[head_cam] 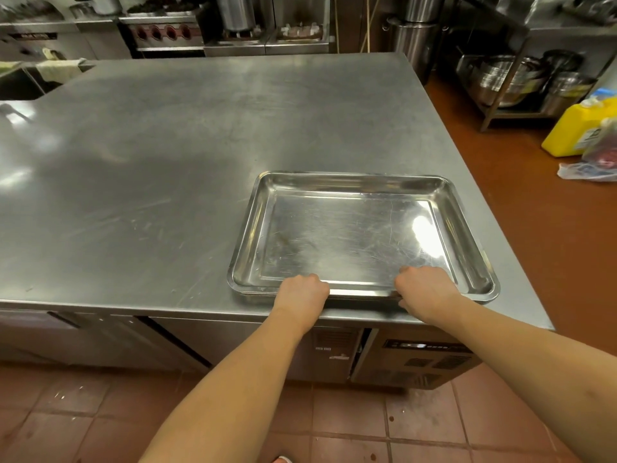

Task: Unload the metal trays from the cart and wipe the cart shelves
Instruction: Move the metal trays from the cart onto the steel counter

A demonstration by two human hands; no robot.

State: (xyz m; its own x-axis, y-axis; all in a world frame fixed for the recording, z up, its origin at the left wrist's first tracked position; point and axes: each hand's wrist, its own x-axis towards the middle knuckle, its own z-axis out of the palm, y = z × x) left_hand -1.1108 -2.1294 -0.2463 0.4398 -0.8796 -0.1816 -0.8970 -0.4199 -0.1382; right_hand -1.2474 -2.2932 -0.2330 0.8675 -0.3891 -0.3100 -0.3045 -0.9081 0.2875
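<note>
On the counter (167, 155) — hand-gripped trays (354, 232).

Commercial kitchen: steel worktable (200, 135), gas range (163, 31), stockpots (414, 35).

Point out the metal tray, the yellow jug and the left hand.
metal tray (350, 235), head view, its bare floor.
yellow jug (565, 128), head view, yellow side.
left hand (302, 291), head view, back of the hand.

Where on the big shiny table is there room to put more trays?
Lots of bare table lies left of the stacked trays, and more behind them up to the far edge. The near right corner is crowded: the trays sit there, with the left hand and right hand gripping their near rim.
</note>
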